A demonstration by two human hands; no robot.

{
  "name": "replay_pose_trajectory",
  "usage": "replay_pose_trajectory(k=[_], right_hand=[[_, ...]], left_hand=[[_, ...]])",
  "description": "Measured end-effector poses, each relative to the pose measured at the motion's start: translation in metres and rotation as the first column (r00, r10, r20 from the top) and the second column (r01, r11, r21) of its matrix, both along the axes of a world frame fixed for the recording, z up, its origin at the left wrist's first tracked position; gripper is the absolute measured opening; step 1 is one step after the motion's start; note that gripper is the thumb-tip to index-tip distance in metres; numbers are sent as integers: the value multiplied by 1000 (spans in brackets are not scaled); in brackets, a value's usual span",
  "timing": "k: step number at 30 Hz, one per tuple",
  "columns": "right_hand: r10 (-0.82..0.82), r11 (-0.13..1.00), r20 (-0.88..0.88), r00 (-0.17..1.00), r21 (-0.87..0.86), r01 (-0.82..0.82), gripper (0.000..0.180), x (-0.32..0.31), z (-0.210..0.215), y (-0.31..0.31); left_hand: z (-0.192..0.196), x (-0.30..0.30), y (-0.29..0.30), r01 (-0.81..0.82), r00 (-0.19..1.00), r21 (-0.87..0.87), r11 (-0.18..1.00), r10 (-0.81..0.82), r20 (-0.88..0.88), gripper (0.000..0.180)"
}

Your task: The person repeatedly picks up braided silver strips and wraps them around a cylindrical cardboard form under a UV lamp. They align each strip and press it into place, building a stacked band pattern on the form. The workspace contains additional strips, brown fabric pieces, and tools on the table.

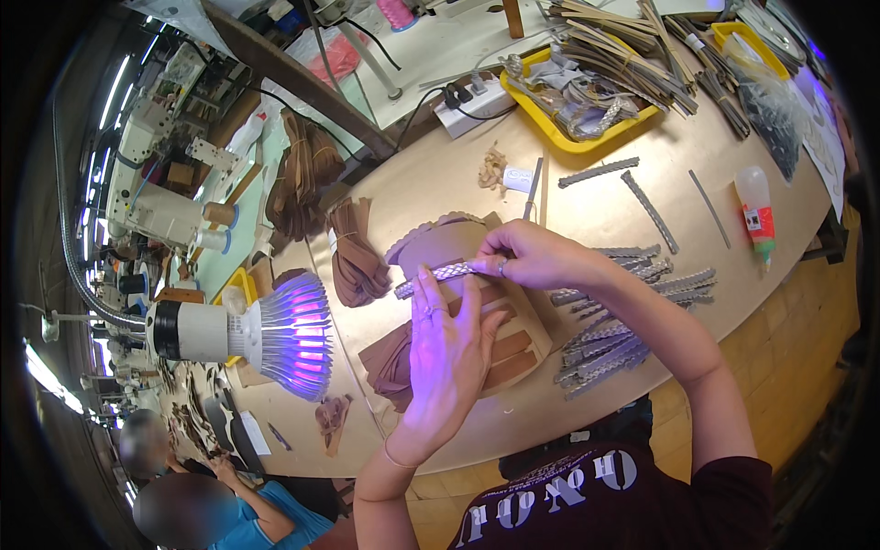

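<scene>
A short grey-and-white braided strap (451, 271) lies across a tan board (541, 325) and scalloped grey-brown pieces (435, 240). My right hand (532, 257) pinches the strap near its right end. From below, my left hand (449, 344) reaches up with fingers stretched out, its fingertips resting on the strap; the thumb stands apart. Under and beside my left hand are flat brown strips (390, 362), partly hidden by it. To the right of my right forearm lies a pile of similar braided straps (605, 353).
A lamp with a finned head (289, 335) glows purple at left. Brown strip bundles (357, 252) lie behind it. A yellow tray (587, 137) of scraps, a power strip (472, 110) and a glue bottle (756, 215) stand farther off. Another person in blue (275, 518) sits lower left.
</scene>
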State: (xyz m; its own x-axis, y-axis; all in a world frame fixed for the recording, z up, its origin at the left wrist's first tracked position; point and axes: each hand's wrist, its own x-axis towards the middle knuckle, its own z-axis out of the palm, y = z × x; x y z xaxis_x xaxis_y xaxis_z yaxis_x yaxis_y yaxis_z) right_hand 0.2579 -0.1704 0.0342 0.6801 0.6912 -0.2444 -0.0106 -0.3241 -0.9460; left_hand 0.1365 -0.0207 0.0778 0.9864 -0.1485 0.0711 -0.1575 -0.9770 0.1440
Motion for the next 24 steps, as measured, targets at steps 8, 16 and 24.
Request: replay_pose_trajectory(k=[8, 16, 24], right_hand=[[-63, 997, 24, 998, -40, 64, 36, 1, -11, 3], [-359, 928, 81, 930, 137, 346, 23, -21, -17, 10], [-130, 983, 93, 987, 139, 116, 19, -31, 36, 3]], left_hand=[[0, -1, 0, -17, 1000, -45, 999, 17, -8, 57], [-1, 4, 12, 49, 987, -357, 933, 8, 158, 35], [0, -7, 60, 21, 919, -387, 922, 134, 370, 44]])
